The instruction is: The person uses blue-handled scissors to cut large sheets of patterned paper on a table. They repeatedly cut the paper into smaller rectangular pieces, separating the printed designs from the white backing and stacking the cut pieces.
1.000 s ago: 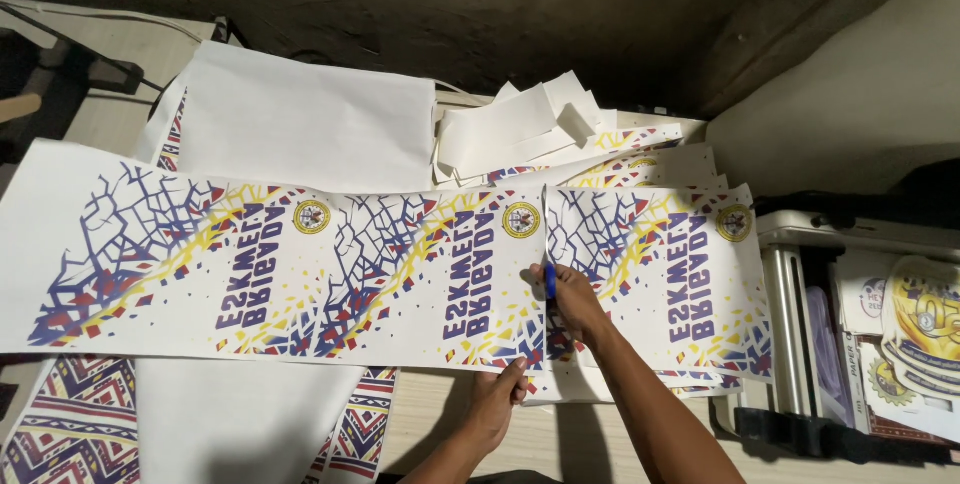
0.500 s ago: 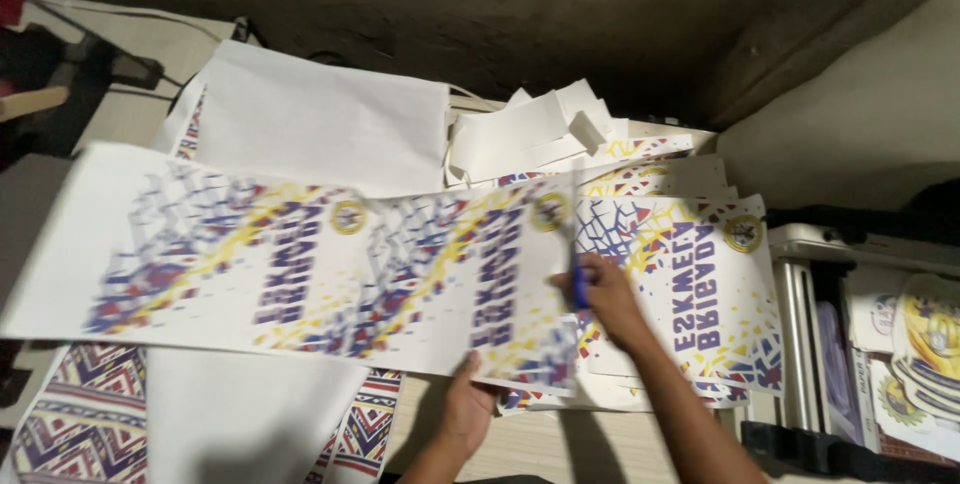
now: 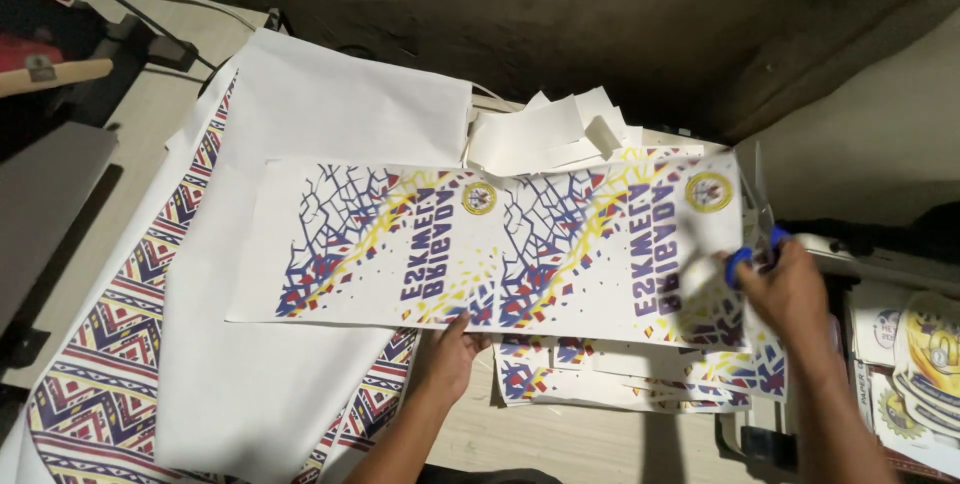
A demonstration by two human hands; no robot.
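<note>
Since half a second ago the printed strip [image 3: 500, 244] has slid to the person's right, and its right end now reaches the right hand [image 3: 785, 289]; earlier that hand sat on the strip partway along. The right hand has moved out to the strip's right edge, fingers curled shut round the blue handles of the scissors [image 3: 757, 219], blades pointing up and away (slightly blurred). The left hand [image 3: 450, 354] has stayed under the strip's near edge, fingers loosely spread, fingertips touching the paper at about its middle.

The strip lies flat across the tabletop [image 3: 560, 434], long side left to right, with two repeats of a blue, yellow and red pattern showing. Under its right half sits a stack of cut printed pieces [image 3: 620, 379]. Beyond it, a pile of white paper offcuts [image 3: 555, 134]. To the left, a large white sheet [image 3: 330, 114] over paper with a zigzag border [image 3: 120, 344].
</note>
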